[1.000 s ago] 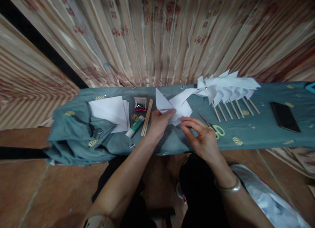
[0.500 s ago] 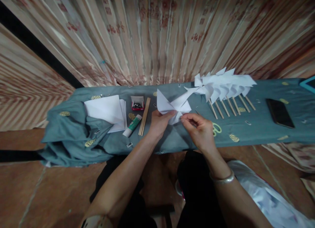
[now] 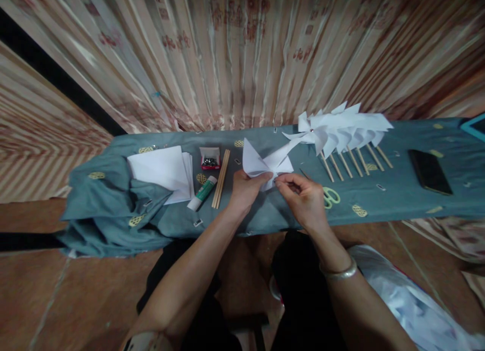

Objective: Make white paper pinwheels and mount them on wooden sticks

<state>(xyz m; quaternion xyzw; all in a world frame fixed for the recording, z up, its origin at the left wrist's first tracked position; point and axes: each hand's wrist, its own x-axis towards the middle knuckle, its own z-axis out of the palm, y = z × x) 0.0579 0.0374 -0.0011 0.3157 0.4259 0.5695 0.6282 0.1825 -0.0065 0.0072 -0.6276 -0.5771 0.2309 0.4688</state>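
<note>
My left hand [image 3: 244,190] pinches a white paper pinwheel [image 3: 281,159] near its middle, thumb on top, with the paper blades fanning up and outward. At the pinwheel's centre, my right hand [image 3: 304,195] has its thumb and forefinger closed together, touching or nearly touching the paper. A tiny dark thing shows at those fingertips, too small to name. Green-handled scissors [image 3: 331,197] lie just right of my right hand, their blades partly hidden by it. Behind, to the right, rests a row of several finished paper pinwheels [image 3: 341,126] on wooden sticks [image 3: 355,164].
Left of my hands lie loose wooden sticks [image 3: 221,179], a glue stick [image 3: 202,193], a small open box of metal pins [image 3: 210,159] and stacked white paper [image 3: 159,169]. A phone [image 3: 429,172] is at the right on the cloth-covered table [image 3: 397,199]. A curtain hangs behind.
My right hand has shifted slightly left, its fingertips closer to the pinwheel's centre. More of the scissors' handles shows. My left hand keeps its hold on the paper.
</note>
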